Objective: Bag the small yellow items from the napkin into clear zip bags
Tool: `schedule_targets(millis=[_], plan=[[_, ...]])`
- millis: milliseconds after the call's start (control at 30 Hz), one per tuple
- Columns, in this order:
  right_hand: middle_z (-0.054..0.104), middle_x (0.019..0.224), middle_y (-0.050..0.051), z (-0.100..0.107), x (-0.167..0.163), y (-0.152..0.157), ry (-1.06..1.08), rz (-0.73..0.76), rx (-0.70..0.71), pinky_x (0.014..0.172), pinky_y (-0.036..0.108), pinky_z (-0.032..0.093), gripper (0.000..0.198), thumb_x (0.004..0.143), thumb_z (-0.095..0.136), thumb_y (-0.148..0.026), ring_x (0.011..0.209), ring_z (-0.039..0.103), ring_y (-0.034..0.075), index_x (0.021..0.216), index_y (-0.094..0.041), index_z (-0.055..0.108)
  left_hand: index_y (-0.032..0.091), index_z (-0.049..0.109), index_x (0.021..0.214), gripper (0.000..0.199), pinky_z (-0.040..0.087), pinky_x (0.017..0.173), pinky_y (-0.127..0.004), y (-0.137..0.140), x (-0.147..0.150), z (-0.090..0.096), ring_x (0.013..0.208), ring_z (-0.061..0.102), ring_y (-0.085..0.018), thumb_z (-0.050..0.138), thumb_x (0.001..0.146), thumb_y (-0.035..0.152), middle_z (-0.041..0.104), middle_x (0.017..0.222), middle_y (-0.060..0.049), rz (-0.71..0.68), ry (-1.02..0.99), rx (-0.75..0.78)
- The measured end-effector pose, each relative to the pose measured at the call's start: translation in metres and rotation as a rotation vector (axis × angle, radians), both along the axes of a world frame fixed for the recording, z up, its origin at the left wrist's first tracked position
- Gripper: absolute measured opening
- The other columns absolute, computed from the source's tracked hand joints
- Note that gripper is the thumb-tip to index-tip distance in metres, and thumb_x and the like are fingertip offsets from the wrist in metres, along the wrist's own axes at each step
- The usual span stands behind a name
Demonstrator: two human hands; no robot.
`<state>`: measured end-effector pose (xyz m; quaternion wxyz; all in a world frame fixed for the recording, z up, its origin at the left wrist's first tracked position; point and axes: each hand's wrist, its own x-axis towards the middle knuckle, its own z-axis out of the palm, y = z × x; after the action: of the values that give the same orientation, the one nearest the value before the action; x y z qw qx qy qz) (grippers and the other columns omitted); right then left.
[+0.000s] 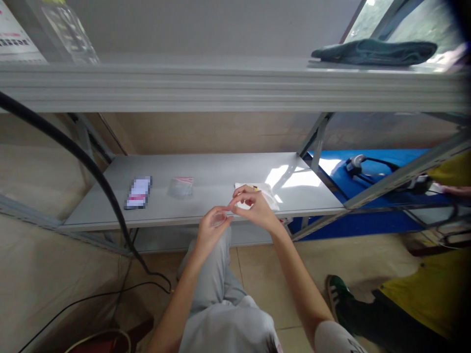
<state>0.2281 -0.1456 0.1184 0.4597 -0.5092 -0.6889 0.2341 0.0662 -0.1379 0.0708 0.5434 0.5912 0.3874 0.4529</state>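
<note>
The left hand [213,225] is curled round a small clear piece [219,219], held above the worktop's [217,169] front edge. The right hand's [253,208] bent fingertips meet it; whether they grip anything cannot be told. A white packet [271,197] lies behind.

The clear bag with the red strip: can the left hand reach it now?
Probably yes: the bag lies on the shelf near the left hand, with nothing visible between them, though that hand seems occupied with a small clear item.
</note>
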Motion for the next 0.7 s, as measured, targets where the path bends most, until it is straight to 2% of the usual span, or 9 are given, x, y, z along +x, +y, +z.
schedule_targets(millis=[133,233,300,333,400,433,500,567,700], plan=[[0.060,0.091,0.002,0.012,-0.014,-0.018,-0.163,0.072,-0.027,0.075,0.027,0.044,0.007,0.072,0.070,-0.029,0.081,0.057,0.014,0.077,-0.025,0.074,0.016,0.063,0.090,0.021,0.047,0.076,-0.024,0.001,0.002,-0.006,0.084,0.061,-0.016,0.063,0.069,0.015,0.066,0.091,-0.005,-0.019,0.087,0.119],[0.061,0.092,0.002,0.009,-0.015,-0.021,-0.220,0.073,-0.033,0.077,0.027,0.044,0.010,0.077,0.066,-0.033,0.082,0.058,0.014,0.081,-0.028,0.074,0.016,0.065,0.087,0.019,0.046,0.076,-0.025,0.001,0.002,-0.007,0.082,0.061,-0.017,0.064,0.068,0.015,0.067,0.087,-0.004,-0.001,0.140,0.175],[0.063,0.093,0.002,0.002,-0.008,-0.015,-0.176,0.066,-0.015,0.074,0.026,0.044,0.014,0.079,0.064,-0.037,0.083,0.059,0.014,0.082,-0.027,0.074,0.017,0.065,0.087,0.018,0.047,0.076,-0.024,0.000,0.002,-0.007,0.082,0.061,-0.016,0.066,0.069,0.019,0.067,0.088,-0.005,0.017,0.114,0.136],[0.064,0.092,0.003,-0.003,-0.002,-0.011,-0.144,0.024,-0.005,0.071,0.025,0.045,0.017,0.080,0.063,-0.038,0.082,0.059,0.014,0.081,-0.026,0.073,0.017,0.066,0.088,0.019,0.047,0.076,-0.024,-0.001,0.002,-0.007,0.082,0.061,-0.016,0.067,0.070,0.022,0.067,0.089,-0.005,0.024,0.093,0.103],[0.066,0.089,0.004,-0.019,0.016,0.000,-0.119,-0.182,-0.026,0.064,0.024,0.044,0.021,0.081,0.059,-0.039,0.078,0.060,0.015,0.081,-0.023,0.073,0.018,0.067,0.088,0.021,0.047,0.076,-0.023,-0.002,0.001,-0.005,0.080,0.062,-0.014,0.068,0.070,0.027,0.067,0.088,-0.004,0.045,0.044,0.028],[0.067,0.087,0.005,-0.030,0.025,0.006,-0.140,-0.345,-0.067,0.063,0.024,0.044,0.023,0.081,0.058,-0.039,0.074,0.059,0.015,0.082,-0.022,0.072,0.018,0.067,0.089,0.022,0.047,0.075,-0.022,-0.002,0.000,-0.003,0.078,0.062,-0.014,0.069,0.070,0.029,0.067,0.086,-0.004,0.057,0.014,-0.009],[0.067,0.091,0.004,-0.053,0.044,0.015,-0.285,-0.675,-0.252,0.061,0.025,0.043,0.023,0.076,0.062,-0.041,0.072,0.059,0.016,0.089,-0.025,0.072,0.018,0.067,0.090,0.025,0.047,0.075,-0.022,-0.001,-0.002,0.000,0.073,0.063,-0.012,0.071,0.069,0.032,0.066,0.080,-0.002,0.078,-0.079,-0.093],[0.066,0.093,0.006,-0.077,0.056,0.020,-0.331,-0.786,-0.319,0.063,0.027,0.042,0.025,0.070,0.067,-0.039,0.077,0.060,0.019,0.088,-0.023,0.073,0.018,0.065,0.091,0.029,0.047,0.073,-0.023,0.000,-0.003,0.005,0.068,0.063,-0.011,0.072,0.068,0.034,0.064,0.075,0.000,0.088,-0.223,-0.203],[0.065,0.096,0.006,-0.111,0.059,0.023,-0.353,-0.833,-0.361,0.065,0.026,0.042,0.026,0.069,0.066,-0.042,0.078,0.061,0.019,0.084,-0.023,0.074,0.017,0.061,0.089,0.036,0.050,0.071,-0.026,0.003,-0.005,0.013,0.062,0.063,-0.011,0.076,0.062,0.036,0.059,0.066,0.005,0.072,-0.461,-0.395]])
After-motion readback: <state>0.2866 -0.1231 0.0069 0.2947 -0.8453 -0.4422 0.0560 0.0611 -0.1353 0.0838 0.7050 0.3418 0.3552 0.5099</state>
